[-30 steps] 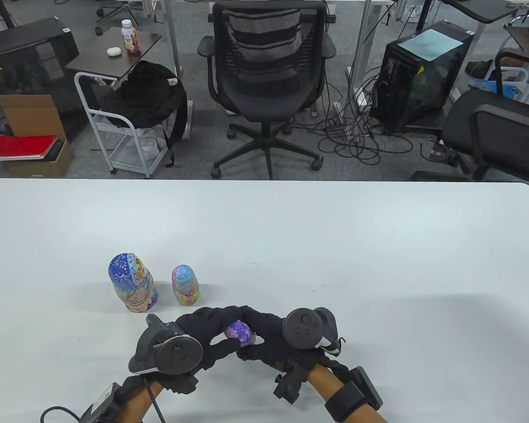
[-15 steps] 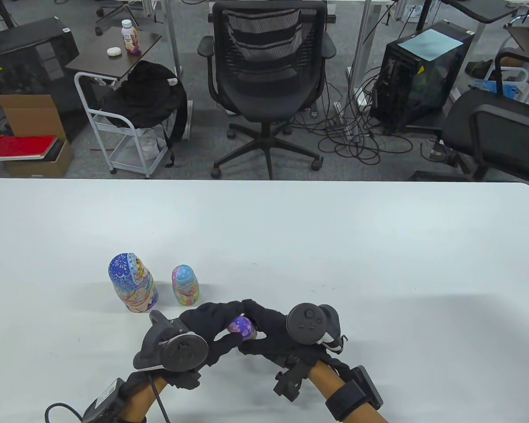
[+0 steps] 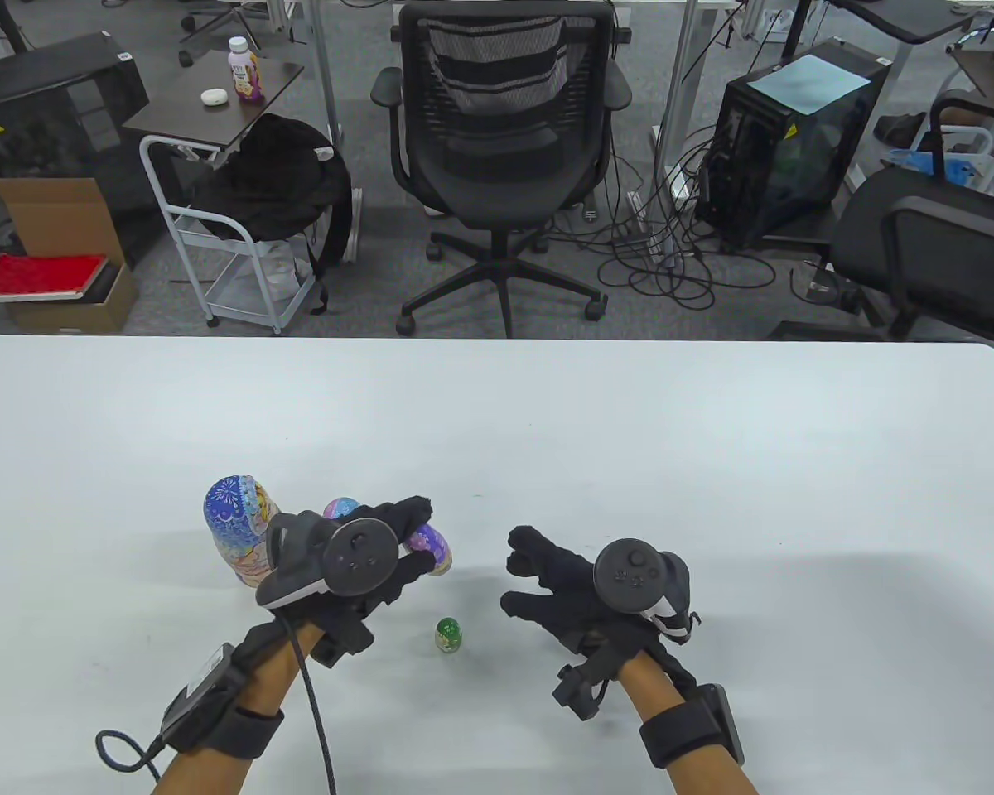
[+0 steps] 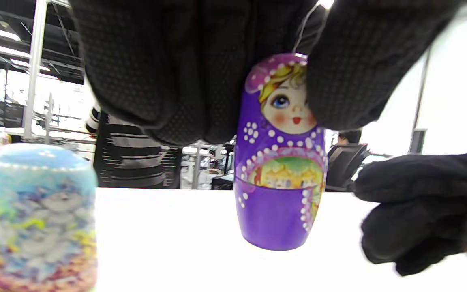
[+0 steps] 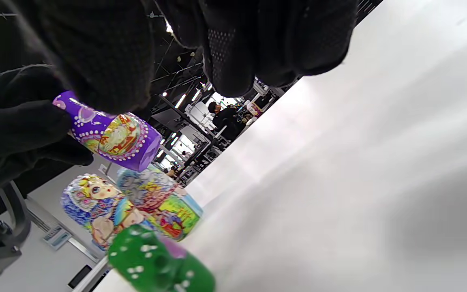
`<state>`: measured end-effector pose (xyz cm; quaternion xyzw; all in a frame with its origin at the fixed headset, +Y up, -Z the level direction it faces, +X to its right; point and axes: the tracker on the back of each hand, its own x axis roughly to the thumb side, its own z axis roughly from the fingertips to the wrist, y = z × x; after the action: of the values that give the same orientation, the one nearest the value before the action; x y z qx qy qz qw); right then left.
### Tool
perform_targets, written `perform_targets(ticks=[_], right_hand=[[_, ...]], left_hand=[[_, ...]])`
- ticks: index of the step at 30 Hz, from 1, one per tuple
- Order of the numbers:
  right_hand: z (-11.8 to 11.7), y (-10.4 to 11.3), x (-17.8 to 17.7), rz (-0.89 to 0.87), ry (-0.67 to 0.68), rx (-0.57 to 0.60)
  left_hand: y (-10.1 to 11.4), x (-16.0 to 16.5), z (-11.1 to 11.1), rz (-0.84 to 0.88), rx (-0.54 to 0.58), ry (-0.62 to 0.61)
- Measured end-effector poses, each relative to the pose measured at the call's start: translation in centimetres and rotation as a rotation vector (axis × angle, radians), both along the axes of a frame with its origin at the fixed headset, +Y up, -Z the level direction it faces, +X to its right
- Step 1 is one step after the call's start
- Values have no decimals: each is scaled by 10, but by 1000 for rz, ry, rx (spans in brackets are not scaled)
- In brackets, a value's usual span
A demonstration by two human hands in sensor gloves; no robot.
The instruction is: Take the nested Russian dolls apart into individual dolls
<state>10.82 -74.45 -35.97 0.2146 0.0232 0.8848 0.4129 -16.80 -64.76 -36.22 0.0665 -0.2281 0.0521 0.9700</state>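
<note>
Table view: left hand (image 3: 356, 563) grips small purple painted wooden doll (image 3: 427, 545) by head, just above white tabletop (image 3: 712, 464), beside pastel mid-size doll (image 4: 35, 219). Right hand (image 3: 580, 588) released, empty. Tiny green doll (image 3: 448, 635) stands free between hands. Step: placing purple doll. Next: lower upright, let go.

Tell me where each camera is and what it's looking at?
Table view: above, looking down at the table; both hands, left hand, right hand.
Left wrist view: low under the left hand, facing the purple doll it holds.
Right wrist view: tilted, under the right hand, facing the green doll.
All share the purple doll.
</note>
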Motion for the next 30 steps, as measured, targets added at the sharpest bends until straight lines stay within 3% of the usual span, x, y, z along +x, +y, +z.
perform_targets(ticks=[11,21,30], right_hand=[[0,15,12,-18,-48,34],[-6,23,44,-86,-159,50],[-6,26,50,-103,-176,52]], left_hand=[[-33,24,-33,-213,-50,91],[-42,41,-38,-236,-74,109],[-56,50,-44,-301,-134,153]])
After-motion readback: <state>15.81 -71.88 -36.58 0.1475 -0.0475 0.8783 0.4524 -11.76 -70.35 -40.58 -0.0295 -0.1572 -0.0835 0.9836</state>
